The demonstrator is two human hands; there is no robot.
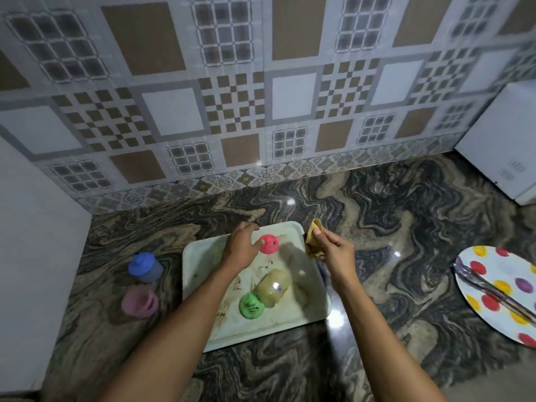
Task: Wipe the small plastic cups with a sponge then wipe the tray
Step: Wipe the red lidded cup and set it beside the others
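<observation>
The sponge (312, 242), a folded yellow-brown piece, stands on end with its long axis running away from the viewer, just off the far right corner of the tray (200, 265). The right hand (338, 250) pinches it from the right, thumb and fingertips curled onto it; its lower part is hidden by the fingers. The left hand (240, 245) hovers over the tray's far end, fingers loosely spread and holding nothing, with the red cup (269, 243) just to its right; whether the thumb touches that cup cannot be told. On the tray's near half a beige cup (274, 287) lies on its side, long axis slanting from near left to far right, against the green cup (251, 306). Off the tray's left edge stand a blue cup (145, 266) and a pink cup (139, 303), both blurred.
</observation>
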